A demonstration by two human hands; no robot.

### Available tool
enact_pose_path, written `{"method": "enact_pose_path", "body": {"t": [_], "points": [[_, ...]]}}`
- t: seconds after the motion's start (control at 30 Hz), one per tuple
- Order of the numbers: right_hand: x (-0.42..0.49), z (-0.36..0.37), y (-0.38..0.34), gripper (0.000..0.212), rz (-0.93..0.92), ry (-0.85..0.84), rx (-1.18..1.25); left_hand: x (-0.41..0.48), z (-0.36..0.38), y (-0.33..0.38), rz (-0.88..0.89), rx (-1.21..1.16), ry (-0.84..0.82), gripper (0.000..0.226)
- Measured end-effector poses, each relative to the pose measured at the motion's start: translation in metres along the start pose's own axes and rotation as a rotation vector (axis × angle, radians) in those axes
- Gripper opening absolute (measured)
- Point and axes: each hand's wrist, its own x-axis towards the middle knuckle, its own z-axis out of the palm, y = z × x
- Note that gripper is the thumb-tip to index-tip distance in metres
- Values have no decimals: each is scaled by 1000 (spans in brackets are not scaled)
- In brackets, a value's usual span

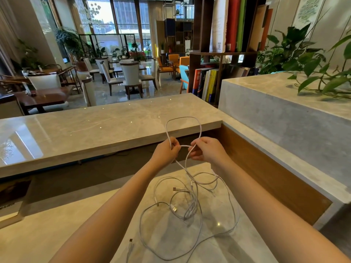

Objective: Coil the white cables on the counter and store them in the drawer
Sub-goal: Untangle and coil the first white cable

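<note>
A tangle of white cables (190, 204) lies on the lower marble counter (57, 228) in front of me, with USB plugs showing among the strands. One white cable (183, 118) is lifted above the pile and forms a loop over my hands. My left hand (167, 150) pinches one side of that loop, and my right hand (206, 149) pinches the other. A short stretch of cable runs taut between the two hands. The rest of this cable hangs down into the tangle. No drawer is visible.
A raised marble ledge (95, 128) runs across behind my hands. A wooden panel (266, 177) and a taller stone block (284, 114) with plants (303, 59) close off the right side. A bookshelf (218, 54) and dining chairs stand beyond.
</note>
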Motion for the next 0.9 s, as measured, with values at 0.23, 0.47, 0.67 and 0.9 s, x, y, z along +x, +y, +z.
{"method": "enact_pose_path", "body": {"t": [0.23, 0.47, 0.67, 0.9], "points": [[-3, -29, -35, 21, 102, 122, 277, -4, 16, -34, -16, 217, -57, 16], [-1, -60, -56, 23, 121, 58, 272, -7, 20, -54, 16, 575, -108, 18], [3, -62, -57, 24, 126, 43, 655, -17, 28, -62, 134, 855, -124, 21], [1, -61, -63, 24, 87, -87, 98, -18, 27, -75, 104, 933, -50, 20]]}}
